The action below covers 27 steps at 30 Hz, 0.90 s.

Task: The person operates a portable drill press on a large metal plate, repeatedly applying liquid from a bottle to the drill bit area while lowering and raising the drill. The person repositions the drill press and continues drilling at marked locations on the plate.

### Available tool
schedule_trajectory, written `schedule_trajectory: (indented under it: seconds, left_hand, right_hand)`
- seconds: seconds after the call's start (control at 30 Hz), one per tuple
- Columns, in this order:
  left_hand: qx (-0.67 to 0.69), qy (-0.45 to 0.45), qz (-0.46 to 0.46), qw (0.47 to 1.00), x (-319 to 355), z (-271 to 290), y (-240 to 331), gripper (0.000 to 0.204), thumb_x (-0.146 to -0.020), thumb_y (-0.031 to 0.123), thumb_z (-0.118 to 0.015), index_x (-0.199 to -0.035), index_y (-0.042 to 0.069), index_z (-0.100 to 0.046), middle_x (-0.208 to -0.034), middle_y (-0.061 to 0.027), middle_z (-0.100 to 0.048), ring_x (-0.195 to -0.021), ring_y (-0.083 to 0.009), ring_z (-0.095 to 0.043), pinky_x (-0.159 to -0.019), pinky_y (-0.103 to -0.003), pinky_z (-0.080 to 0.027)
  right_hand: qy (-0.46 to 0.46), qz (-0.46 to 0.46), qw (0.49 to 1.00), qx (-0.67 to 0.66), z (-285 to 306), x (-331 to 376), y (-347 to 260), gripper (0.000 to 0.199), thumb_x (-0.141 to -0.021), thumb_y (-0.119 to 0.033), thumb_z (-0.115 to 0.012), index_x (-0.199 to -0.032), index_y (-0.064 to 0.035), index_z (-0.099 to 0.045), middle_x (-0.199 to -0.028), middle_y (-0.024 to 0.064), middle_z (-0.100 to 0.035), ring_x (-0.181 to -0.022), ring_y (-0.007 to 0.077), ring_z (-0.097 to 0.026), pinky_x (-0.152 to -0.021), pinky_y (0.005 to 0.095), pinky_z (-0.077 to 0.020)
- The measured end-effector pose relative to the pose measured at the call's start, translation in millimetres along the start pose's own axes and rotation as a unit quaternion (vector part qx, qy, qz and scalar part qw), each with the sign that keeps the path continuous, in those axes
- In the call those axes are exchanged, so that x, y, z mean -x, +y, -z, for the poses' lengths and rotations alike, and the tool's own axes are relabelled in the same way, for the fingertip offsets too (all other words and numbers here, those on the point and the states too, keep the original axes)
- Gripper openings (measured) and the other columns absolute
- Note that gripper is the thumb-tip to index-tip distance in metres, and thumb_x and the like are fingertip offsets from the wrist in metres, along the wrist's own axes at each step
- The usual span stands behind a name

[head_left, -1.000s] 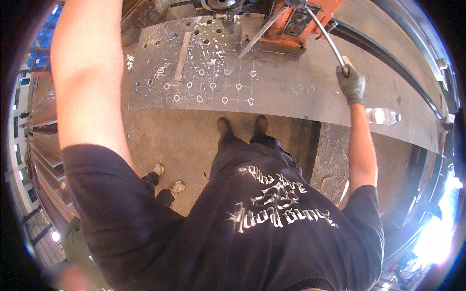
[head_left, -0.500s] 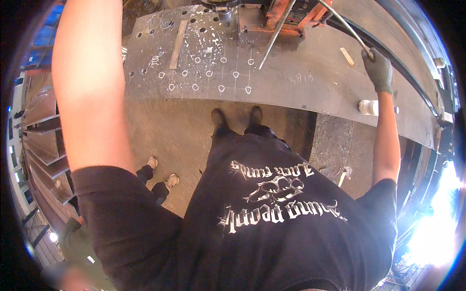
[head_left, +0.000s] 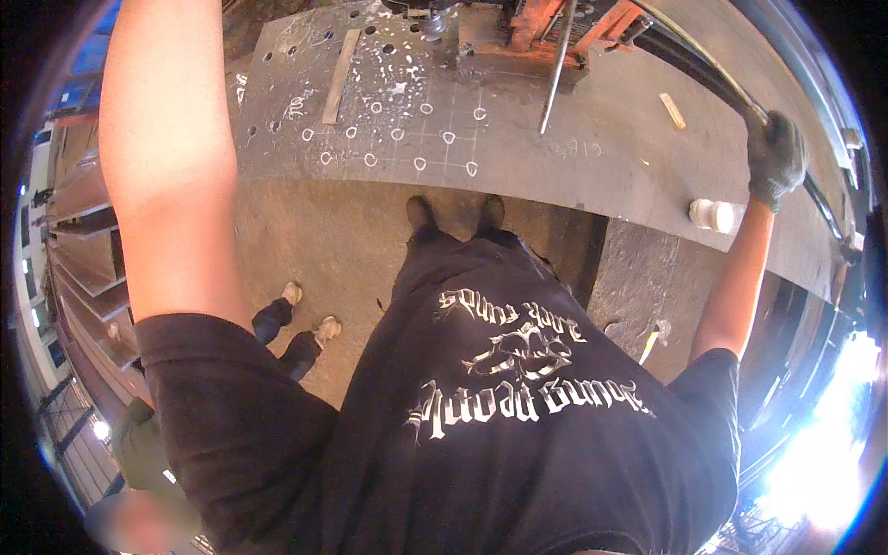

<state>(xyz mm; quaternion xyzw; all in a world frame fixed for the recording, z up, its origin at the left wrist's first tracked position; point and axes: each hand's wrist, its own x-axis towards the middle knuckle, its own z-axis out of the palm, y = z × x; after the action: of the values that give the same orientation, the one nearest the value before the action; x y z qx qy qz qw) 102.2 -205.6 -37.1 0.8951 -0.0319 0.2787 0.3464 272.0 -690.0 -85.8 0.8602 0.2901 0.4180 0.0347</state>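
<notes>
My right hand [head_left: 777,159], in a grey knitted glove, is closed round the end of a long metal lever rod [head_left: 708,63]. The rod runs up and left towards an orange machine base [head_left: 523,60] on the steel plate [head_left: 601,176]. A second bare rod [head_left: 558,79] points down from the same machine, its tip over the plate. Left of the base, a dark drill head [head_left: 430,23] shows at the top edge. My left arm reaches up past the top edge, so that hand is out of the picture. Chalk circles on crossing lines mark the plate, with drilled holes beyond them.
A flat strip [head_left: 342,79] lies on the plate, and a short pale piece [head_left: 672,111] lies farther right. Near the right front edge a white cylindrical container [head_left: 714,215] lies on its side. Another person's shoes [head_left: 326,330] are on the floor at my left.
My right hand has moved right and slightly towards me, still round the lever. The second rod has swung to the right with it.
</notes>
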Motion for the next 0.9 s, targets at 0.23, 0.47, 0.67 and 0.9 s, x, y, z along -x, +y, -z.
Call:
schedule_trajectory:
  seconds: [0.23, 0.47, 0.67, 0.9]
  left_hand:
    - [0.015, -0.009, 0.000, 1.000, -3.4, -7.9, 6.0, 0.039, -0.098, 0.045, -0.061, -0.100, 0.010, -0.078, -0.087, -0.0184, -0.076, -0.078, -0.0368, -0.074, -0.069, -0.053, -0.054]
    - [0.009, -0.009, 0.002, 1.000, 1.1, -10.6, 9.4, 0.039, -0.097, 0.046, -0.061, -0.099, 0.011, -0.078, -0.086, -0.0176, -0.076, -0.077, -0.0366, -0.074, -0.067, -0.054, -0.054]
    - [0.012, -0.015, 0.001, 1.000, 0.9, -16.4, 14.8, 0.039, -0.097, 0.047, -0.061, -0.099, 0.012, -0.078, -0.085, -0.0170, -0.076, -0.076, -0.0364, -0.075, -0.066, -0.054, -0.054]
    - [0.015, -0.016, -0.001, 1.000, 2.6, -24.5, 20.0, 0.040, -0.096, 0.049, -0.061, -0.098, 0.013, -0.078, -0.083, -0.0162, -0.076, -0.076, -0.0362, -0.075, -0.065, -0.054, -0.054]
  right_hand:
    - [0.146, -0.287, 0.925, -0.199, -50.3, 34.5, -121.4, 0.076, -0.098, -0.040, -0.074, -0.154, -0.0008, -0.039, -0.157, 0.0242, -0.042, -0.131, 0.0300, -0.052, -0.098, 0.0471, -0.0566]
    - [-0.248, -0.343, 0.748, -0.511, -109.5, 112.4, -231.5, 0.041, -0.110, -0.038, -0.058, -0.117, 0.0009, -0.069, -0.079, 0.0032, -0.061, -0.074, 0.0140, -0.055, -0.068, 0.0363, -0.0476]
    - [-0.198, -0.129, 0.934, -0.267, -125.7, 92.6, -122.5, 0.048, -0.104, -0.050, -0.063, -0.105, -0.0037, -0.077, -0.079, 0.0240, -0.070, -0.070, 0.0404, -0.070, -0.068, 0.0503, -0.0535]
    - [-0.224, -0.117, 0.935, -0.250, -117.1, 69.2, -80.5, 0.054, -0.102, -0.056, -0.061, -0.115, -0.0070, -0.077, -0.086, 0.0251, -0.072, -0.082, 0.0447, -0.073, -0.070, 0.0520, -0.0549]
